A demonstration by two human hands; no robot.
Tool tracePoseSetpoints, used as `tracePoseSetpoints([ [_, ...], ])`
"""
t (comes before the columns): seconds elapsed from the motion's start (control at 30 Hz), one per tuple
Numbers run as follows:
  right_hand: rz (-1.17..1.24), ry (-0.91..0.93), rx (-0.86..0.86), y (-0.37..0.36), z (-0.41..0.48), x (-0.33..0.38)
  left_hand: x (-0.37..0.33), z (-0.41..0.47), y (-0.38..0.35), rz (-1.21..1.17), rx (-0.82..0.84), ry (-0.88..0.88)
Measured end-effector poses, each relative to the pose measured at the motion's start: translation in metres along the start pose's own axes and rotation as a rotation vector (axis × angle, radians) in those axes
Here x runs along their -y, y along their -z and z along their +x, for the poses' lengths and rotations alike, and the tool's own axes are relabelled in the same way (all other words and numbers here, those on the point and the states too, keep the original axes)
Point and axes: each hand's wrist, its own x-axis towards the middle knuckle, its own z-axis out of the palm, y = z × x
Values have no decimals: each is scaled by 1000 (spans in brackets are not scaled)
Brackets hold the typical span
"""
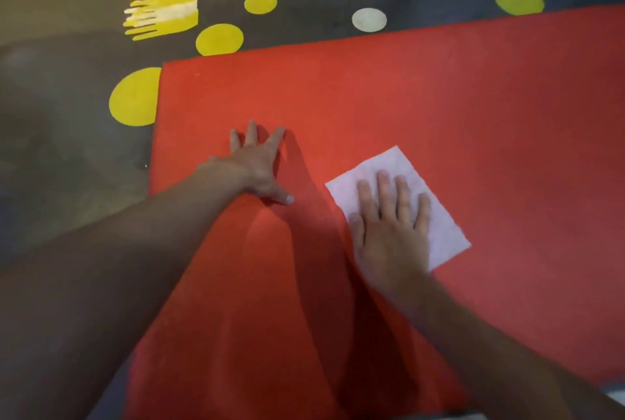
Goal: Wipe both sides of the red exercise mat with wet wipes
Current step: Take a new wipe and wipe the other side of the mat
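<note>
Wipe (444,230) (white, flat) on red mat (439,88)

A dark grey floor (61,135), patterned with yellow dots (220,40), white dots (369,19) and a yellow-and-white hand-shaped mark (165,8), is carrying the red exercise mat (439,98). The mat is lying flat on it, its left edge covering part of one large yellow dot (135,96).

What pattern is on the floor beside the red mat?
Yellow and white dots on the dark grey floor, plus a yellow hand-shaped print; head view.
</note>
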Motion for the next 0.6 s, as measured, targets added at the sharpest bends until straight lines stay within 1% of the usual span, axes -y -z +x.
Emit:
tracePoseSetpoints([
  [0.03,-1,37,1,-1,-8,20,1,6,3,15,27,4],
  [0.07,-9,160,0,-4,-16,33,0,9,5,28,58,5],
  [0.1,-27,299,44,-2,-19,34,-2,12,6,37,88,2],
  [0.13,-40,398,75,0,-14,26,-3,14,6,38,109,-1],
  [0.17,-50,419,105,4,-3,15,-3,14,5,29,113,-1],
  [0.2,-54,347,94,6,10,8,-2,14,6,16,109,-5],
  [0.27,-18,-31,54,7,23,11,0,12,6,-23,94,-23],
  [0.3,-15,-165,46,4,25,25,0,12,6,-36,89,-28],
  [0.33,-19,-198,44,0,23,42,1,11,6,-39,91,-32],
  [0.37,-24,-117,54,-2,21,57,2,12,5,-38,90,-29],
  [0.43,-75,200,116,-1,22,54,0,14,4,-29,103,-25],
  [0.47,-84,307,130,0,30,39,1,13,5,-29,96,-26],
  [0.5,-80,321,136,4,41,23,1,14,4,-28,90,-30],
  [0.53,-64,230,99,7,52,12,1,14,3,-28,88,-37],
  [0.6,-1,-105,43,6,65,16,3,16,3,-33,87,-41],
])
